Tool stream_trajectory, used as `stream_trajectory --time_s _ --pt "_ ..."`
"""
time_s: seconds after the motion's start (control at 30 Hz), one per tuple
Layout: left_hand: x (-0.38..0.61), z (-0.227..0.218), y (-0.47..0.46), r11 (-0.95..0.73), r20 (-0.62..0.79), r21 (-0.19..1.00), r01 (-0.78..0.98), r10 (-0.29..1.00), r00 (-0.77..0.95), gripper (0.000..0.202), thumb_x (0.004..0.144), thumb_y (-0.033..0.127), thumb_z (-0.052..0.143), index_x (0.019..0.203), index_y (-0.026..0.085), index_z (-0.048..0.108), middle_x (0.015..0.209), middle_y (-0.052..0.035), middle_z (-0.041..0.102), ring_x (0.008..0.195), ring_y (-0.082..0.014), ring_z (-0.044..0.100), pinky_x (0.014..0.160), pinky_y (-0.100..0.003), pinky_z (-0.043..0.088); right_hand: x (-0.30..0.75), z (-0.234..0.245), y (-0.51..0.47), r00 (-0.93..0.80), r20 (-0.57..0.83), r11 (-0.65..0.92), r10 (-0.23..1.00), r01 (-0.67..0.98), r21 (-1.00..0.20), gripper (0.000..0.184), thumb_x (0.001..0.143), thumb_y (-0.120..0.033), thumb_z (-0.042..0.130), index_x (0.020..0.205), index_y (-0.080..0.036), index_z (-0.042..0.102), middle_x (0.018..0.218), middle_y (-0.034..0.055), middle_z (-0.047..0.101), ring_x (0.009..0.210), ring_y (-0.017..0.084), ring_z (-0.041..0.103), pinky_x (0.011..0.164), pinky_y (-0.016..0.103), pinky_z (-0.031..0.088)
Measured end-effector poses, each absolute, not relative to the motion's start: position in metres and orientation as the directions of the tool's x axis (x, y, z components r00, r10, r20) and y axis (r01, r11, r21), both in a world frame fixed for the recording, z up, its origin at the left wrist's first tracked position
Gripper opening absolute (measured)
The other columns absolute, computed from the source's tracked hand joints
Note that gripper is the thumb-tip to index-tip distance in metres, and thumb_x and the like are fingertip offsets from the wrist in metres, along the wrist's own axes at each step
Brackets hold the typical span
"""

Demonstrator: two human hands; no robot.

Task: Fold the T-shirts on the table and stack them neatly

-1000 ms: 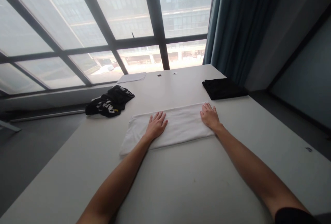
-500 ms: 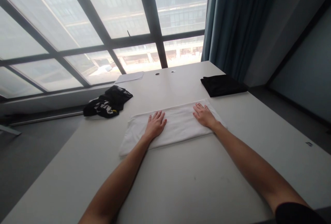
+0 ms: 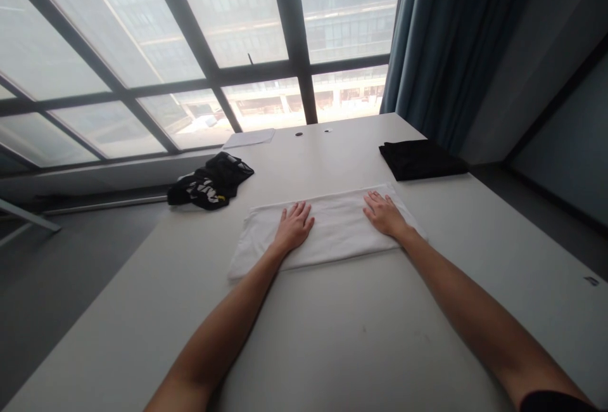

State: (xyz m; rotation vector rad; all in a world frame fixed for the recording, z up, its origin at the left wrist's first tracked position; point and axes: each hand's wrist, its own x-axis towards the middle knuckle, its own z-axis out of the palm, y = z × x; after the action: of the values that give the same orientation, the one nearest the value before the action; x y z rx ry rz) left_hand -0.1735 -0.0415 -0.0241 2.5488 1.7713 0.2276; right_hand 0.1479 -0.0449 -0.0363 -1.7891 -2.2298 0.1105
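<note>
- We are sliding our right hand inward along the folded white cloth, off the right end where it lay a second ago; our left hand is keeping its place near the middle.
- Both grips are lying spread flat, palms pressing the cloth onto the worktop, pinching nothing.
- We are judging this as smoothing the fold.
- A folded black cloth is lying beyond, apart.
</note>
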Motion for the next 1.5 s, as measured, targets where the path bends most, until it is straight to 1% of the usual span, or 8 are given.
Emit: stream_trajectory --time_s 0.2,0.53,0.6,0.8,0.93,1.07,1.27,1.5 --pt "-0.1739 -0.0261 -0.0405 -0.354 0.102 0.1 0.93 0.933 0.344 0.056 0.104 0.046 0.032 0.154 0.023 0.039 0.164 -0.0077 0.029 0.152 -0.0275 0.023 0.122 -0.055 0.015 0.1468 -0.0338 -0.0472 -0.192 0.172 0.229 0.966 0.946 -0.228 0.052 0.102 -0.036 0.037 0.148 -0.013 0.046 0.16 0.0141 0.037 0.149 0.026 0.03 0.122 0.048 0.018" --pt "-0.1744 -0.027 -0.0414 -0.357 0.115 0.104 0.928 0.931 0.345 0.055 0.104 0.046 0.032 0.153 0.024 0.04 0.164 -0.0074 0.03 0.151 -0.0265 0.025 0.123 -0.053 0.015 0.1468 -0.0341 -0.0472 -0.192 0.19 0.233 0.963 0.946 -0.225 0.052 0.102 -0.036 0.037 0.148 -0.012 0.046 0.159 0.0139 0.038 0.149 0.026 0.032 0.121 0.049 0.019" --pt "-0.1756 -0.0274 -0.0394 -0.356 0.112 0.116 0.927 0.932 0.344 0.055 0.103 0.046 0.034 0.153 0.024 0.04 0.164 -0.0071 0.03 0.152 -0.0263 0.024 0.123 -0.054 0.015 0.1469 -0.034 -0.0476 -0.191 0.195 0.233 0.962 0.947 -0.223 0.052 0.102 -0.037 0.035 0.147 -0.012 0.047 0.159 0.0144 0.039 0.149 0.026 0.032 0.121 0.049 0.02" --pt "-0.1796 -0.0253 -0.0363 -0.356 0.083 0.201 0.912 0.934 0.347 0.05 0.103 0.041 0.034 0.15 0.025 0.045 0.162 -0.0057 0.033 0.152 -0.0238 0.025 0.122 -0.054 0.016 0.1478 -0.0367 -0.047 -0.188 0.192 0.23 0.963 0.947 -0.223 0.055 0.104 -0.042 0.031 0.149 -0.013 0.045 0.159 0.014 0.038 0.149 0.026 0.03 0.122 0.05 0.019" --pt "-0.1782 -0.0242 -0.04 -0.365 0.111 0.174 0.914 0.93 0.35 0.051 0.102 0.04 0.038 0.15 0.025 0.045 0.162 -0.0059 0.033 0.151 -0.0241 0.025 0.123 -0.053 0.015 0.1477 -0.0366 -0.0468 -0.188 0.187 0.229 0.964 0.947 -0.226 0.055 0.104 -0.041 0.032 0.149 -0.013 0.045 0.16 0.0136 0.037 0.149 0.026 0.03 0.122 0.05 0.019" --pt "-0.1766 -0.0236 -0.0424 -0.366 0.111 0.156 0.917 0.929 0.352 0.051 0.102 0.04 0.038 0.151 0.025 0.044 0.162 -0.0066 0.033 0.151 -0.0246 0.026 0.123 -0.054 0.016 0.1472 -0.0352 -0.047 -0.193 0.18 0.23 0.965 0.948 -0.22 0.055 0.103 -0.04 0.032 0.149 -0.011 0.045 0.16 0.0145 0.037 0.149 0.026 0.03 0.121 0.05 0.019" --pt "-0.1776 -0.0236 -0.0422 -0.37 0.108 0.161 0.915 0.928 0.357 0.051 0.102 0.04 0.037 0.151 0.025 0.044 0.163 -0.0065 0.031 0.151 -0.0249 0.025 0.122 -0.054 0.016 0.1478 -0.0355 -0.0478 -0.155 0.183 0.189 0.971 0.963 -0.191 0.054 0.103 -0.042 0.032 0.148 -0.014 0.046 0.161 0.0151 0.035 0.149 0.028 0.029 0.12 0.054 0.018" --pt "-0.1784 -0.0257 -0.0419 -0.372 0.124 0.162 0.914 0.927 0.355 0.051 0.102 0.041 0.037 0.15 0.025 0.044 0.163 -0.0061 0.033 0.151 -0.0246 0.025 0.122 -0.053 0.017 0.1474 -0.0365 -0.0482 -0.146 0.188 0.181 0.971 0.965 -0.189 0.054 0.103 -0.041 0.033 0.147 -0.014 0.046 0.16 0.0153 0.037 0.149 0.027 0.029 0.12 0.053 0.02"
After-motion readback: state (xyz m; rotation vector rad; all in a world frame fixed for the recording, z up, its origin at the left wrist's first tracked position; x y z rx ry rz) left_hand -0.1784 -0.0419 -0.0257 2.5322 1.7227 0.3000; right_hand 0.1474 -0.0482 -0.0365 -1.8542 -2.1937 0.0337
